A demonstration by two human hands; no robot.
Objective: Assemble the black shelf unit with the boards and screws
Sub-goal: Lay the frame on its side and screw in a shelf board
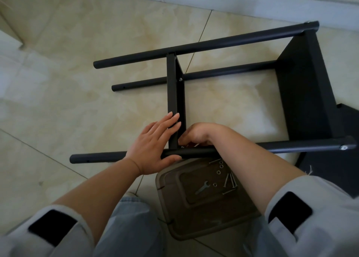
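Floor tiles [81, 33], beige and glossy, carry the shelf unit [303, 85].

We see a floor of large glossy beige tiles [87, 42] with a marbled pattern and thin dark grout lines running diagonally. Along the top edge runs a pale grey-white skirting board [233, 2] at the foot of the wall. At the far left we make out part of a light-coloured piece of furniture or box [8, 23], cut off by the frame, too little showing to tell what it is. Near the bottom, we see 1 leg in light blue denim [132, 227] and grey-white sleeves [320, 208] carrying black patches.
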